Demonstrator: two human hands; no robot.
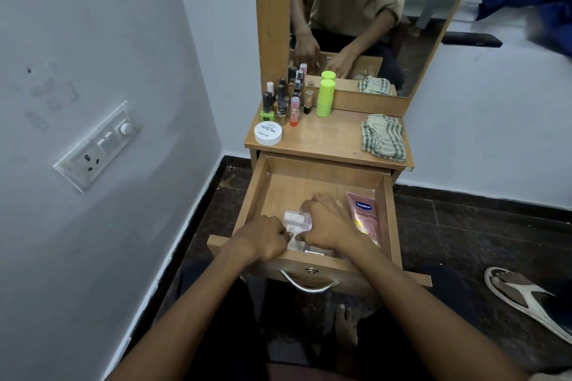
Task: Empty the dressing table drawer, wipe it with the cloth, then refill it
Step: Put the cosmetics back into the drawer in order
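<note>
From the head camera I look down into the pulled-out light wooden drawer of the small wooden dressing table, its curved metal handle toward me. My left hand sits at the near left of the drawer, its fingers curled inward and pressed together; I cannot tell whether they actually grip anything. My right hand lies just beside it, palm down, its fingers bent over a clear plastic box with white labels, touching it, though I cannot tell if they pinch it. Along the drawer's right wall lies a pink squeeze tube of lotion, right beside my right wrist. The far half of the drawer floor shows bare wood. On the table above, at the right, rests the crumpled green-and-white checked cloth. At the left stands a cluster of small nail polish bottles, a round white jar with a printed lid in front of them, and a tall neon green cylindrical container near the mirror. The mirror reflects my arms and a beige sweater. A white sandal on a foot rests on the dark floor at the right.
</note>
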